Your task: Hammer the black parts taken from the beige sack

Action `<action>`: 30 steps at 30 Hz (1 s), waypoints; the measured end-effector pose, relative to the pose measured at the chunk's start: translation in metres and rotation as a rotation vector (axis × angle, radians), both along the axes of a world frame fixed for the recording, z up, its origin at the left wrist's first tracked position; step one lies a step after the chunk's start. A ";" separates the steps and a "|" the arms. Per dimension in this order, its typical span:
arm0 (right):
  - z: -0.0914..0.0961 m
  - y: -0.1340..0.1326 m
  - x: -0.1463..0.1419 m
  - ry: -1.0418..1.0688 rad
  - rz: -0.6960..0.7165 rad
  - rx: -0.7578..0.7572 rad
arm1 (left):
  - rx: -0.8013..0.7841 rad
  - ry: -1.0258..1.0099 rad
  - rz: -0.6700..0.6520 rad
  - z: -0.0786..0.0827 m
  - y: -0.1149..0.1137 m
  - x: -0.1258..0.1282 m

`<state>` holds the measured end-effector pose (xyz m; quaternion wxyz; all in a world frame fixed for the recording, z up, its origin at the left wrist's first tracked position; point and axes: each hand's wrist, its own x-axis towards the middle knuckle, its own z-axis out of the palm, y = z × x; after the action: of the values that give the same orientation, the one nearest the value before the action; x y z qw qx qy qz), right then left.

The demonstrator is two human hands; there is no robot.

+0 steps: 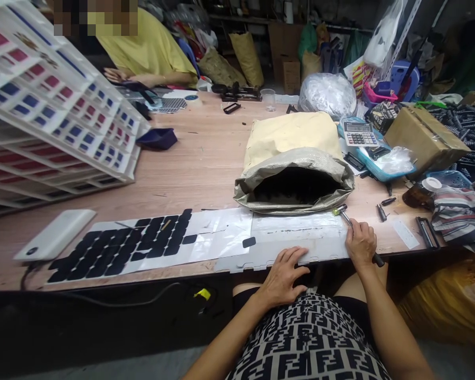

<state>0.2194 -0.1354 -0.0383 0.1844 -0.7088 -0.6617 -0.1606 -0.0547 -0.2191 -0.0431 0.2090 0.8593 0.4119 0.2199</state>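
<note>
My right hand [360,244] is wrapped round a small hammer [344,216] at the table's front edge. Its yellowish, metal-capped head points away from me, and its dark handle end sticks out below my fist. My left hand [285,275] rests at the edge of a pale board [273,235], fingers apart and holding nothing. Beyond both hands lies a beige sack [293,138], its mouth towards me and dark inside. To the left, many black rounded pieces [111,248] lie in rows on a white sheet [217,240]. One loose black piece [249,242] lies nearer my left hand.
White plastic racks [83,121] stand at the left, behind a white box-like device [57,235] with a cable. A calculator [360,134], a blue basket [391,171], a cardboard box [425,138] and a jar [421,192] crowd the right. Across the table sits a person in yellow [150,47].
</note>
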 end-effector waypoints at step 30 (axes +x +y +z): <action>-0.001 -0.002 -0.002 0.059 0.006 -0.004 | 0.047 -0.188 0.318 0.028 0.134 0.025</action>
<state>0.2178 -0.1371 -0.0392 0.2030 -0.7115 -0.6584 -0.1379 -0.0295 -0.0846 -0.0154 0.1889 0.7638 0.5158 0.3390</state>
